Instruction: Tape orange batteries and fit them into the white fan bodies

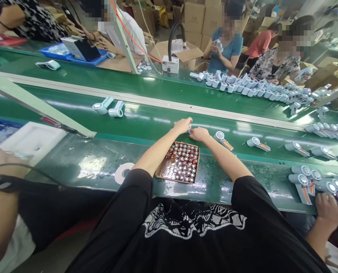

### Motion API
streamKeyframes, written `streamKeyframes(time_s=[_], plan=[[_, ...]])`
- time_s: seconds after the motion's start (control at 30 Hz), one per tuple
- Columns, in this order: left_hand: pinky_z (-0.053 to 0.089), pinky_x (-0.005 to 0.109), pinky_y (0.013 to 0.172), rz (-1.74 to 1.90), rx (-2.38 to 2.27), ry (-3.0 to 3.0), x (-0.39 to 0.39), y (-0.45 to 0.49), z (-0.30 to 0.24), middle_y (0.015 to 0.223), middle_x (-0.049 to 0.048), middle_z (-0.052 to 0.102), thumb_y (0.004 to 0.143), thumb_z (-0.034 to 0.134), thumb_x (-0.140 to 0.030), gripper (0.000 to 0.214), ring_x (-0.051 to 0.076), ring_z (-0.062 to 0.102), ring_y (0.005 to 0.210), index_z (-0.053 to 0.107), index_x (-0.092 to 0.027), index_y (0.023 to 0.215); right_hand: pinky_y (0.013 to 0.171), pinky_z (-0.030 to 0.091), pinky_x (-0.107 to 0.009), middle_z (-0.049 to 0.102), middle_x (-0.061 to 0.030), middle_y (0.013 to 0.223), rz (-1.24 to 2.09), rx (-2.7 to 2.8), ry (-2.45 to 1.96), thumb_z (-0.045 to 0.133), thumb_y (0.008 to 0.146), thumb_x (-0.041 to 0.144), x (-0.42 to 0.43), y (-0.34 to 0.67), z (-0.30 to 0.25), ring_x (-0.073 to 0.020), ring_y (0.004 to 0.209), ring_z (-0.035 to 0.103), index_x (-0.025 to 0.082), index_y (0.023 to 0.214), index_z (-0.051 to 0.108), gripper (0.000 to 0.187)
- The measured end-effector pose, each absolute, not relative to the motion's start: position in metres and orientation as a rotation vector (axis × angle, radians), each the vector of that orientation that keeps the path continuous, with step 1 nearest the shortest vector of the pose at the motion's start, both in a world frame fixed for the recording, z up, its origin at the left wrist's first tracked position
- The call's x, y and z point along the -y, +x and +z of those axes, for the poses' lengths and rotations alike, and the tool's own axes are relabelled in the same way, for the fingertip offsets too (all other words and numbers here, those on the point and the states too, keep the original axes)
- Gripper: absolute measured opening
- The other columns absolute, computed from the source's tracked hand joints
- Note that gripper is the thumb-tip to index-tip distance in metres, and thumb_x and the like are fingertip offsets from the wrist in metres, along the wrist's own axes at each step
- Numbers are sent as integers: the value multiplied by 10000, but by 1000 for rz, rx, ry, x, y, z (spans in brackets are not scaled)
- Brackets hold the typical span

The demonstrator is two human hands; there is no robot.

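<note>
Over the near side of the green conveyor belt, my left hand [183, 125] and my right hand [200, 134] come close together. Their fingers are bent inward around a small pale piece [189, 130], mostly covered by them, whose kind I cannot make out. Below my hands, on the work ledge, lies a shallow cardboard tray [163, 176] with several small round-topped metal cylinders [185, 159] and reddish wires; its lower left part shows bare bottom. To the right of my right hand, a light blue fan-like housing [219, 135] rests on the belt with an orange strip on its handle.
A white ring-shaped roll [123, 173] lies left of the tray. Two pale blue housings [108, 107] sit farther left on the belt. A slanted metal post [41, 102] rises at left. At right, a neighbour's hands [329, 206] touch grouped housings [302, 178]. Several co-workers sit opposite.
</note>
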State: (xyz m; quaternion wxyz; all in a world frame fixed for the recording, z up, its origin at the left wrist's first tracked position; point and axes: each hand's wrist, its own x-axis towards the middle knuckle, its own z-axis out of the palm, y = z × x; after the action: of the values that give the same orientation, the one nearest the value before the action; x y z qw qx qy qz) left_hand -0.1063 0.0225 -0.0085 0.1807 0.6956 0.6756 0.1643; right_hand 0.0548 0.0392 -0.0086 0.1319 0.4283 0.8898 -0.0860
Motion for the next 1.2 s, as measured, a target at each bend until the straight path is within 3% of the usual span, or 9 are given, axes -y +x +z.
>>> streamKeyframes(time_s=[0.1,0.17,0.27,0.5,0.6,0.7,0.8,1.0,1.2], plan=[[475,393,1147,661,-1868,2027,32,-113,3,1429,102,664,1014,637,-313,359,272,599,1334,647,-226,1362,1004,531,-378,770,-164,1280,-252,-2624,1196,479,1096,494,-44,56,-10,-313,1183,714,228,1356,744,456],[490,389,1120,716,-1833,2067,88,-122,4,1270,86,718,1039,609,-360,226,260,641,1232,723,-220,1175,1001,514,-345,775,-148,1278,-258,-2675,1188,462,1115,420,-42,60,-13,-288,1183,709,226,1310,766,410],[539,380,1001,664,-1664,2189,176,-137,-3,1024,33,757,1063,585,-373,231,226,695,1019,743,-252,946,962,506,-329,789,-140,1235,-274,-2725,1247,492,1114,384,-37,69,-17,-280,1130,717,221,1268,781,365],[519,436,950,508,-1572,2249,253,-138,-25,1223,30,749,1024,614,-239,250,262,685,1132,746,-290,1229,892,519,-346,778,-142,1236,-273,-2761,1501,511,1103,448,-17,79,0,-307,1130,698,209,1216,778,375],[513,432,975,423,-1596,2228,244,-129,-30,1201,59,731,1002,667,-249,201,266,664,1143,764,-246,1179,951,523,-379,774,-157,1221,-310,-2952,1629,492,1099,391,9,82,13,-316,1168,683,177,1145,780,361],[517,435,1018,494,-1598,2173,243,-129,-27,1181,72,714,1017,660,-253,167,255,642,1134,768,-220,1139,996,538,-392,785,-130,1212,-723,-3214,1505,524,1071,372,50,91,23,-290,1138,708,185,1106,791,328],[520,454,1080,791,-1577,2087,257,-137,-16,1243,86,667,1057,615,-274,220,252,595,1188,752,-245,1225,970,581,-402,795,-95,1209,-1367,-3123,1202,627,1022,423,96,99,28,-260,1050,743,211,1212,784,325],[491,464,1169,964,-1423,2124,282,-143,15,1306,84,545,1043,664,-274,230,249,500,1299,793,-386,1198,1096,574,-424,714,-119,1429,-2324,-2336,495,899,837,454,149,89,18,-259,1257,718,250,1518,590,775],[525,468,1155,1085,-1408,2054,295,-150,14,1404,82,537,1049,654,-313,281,252,545,1332,715,-389,1313,954,649,-367,833,-75,1118,-2631,-1902,582,999,703,418,157,79,7,-224,990,804,198,1223,771,609]])
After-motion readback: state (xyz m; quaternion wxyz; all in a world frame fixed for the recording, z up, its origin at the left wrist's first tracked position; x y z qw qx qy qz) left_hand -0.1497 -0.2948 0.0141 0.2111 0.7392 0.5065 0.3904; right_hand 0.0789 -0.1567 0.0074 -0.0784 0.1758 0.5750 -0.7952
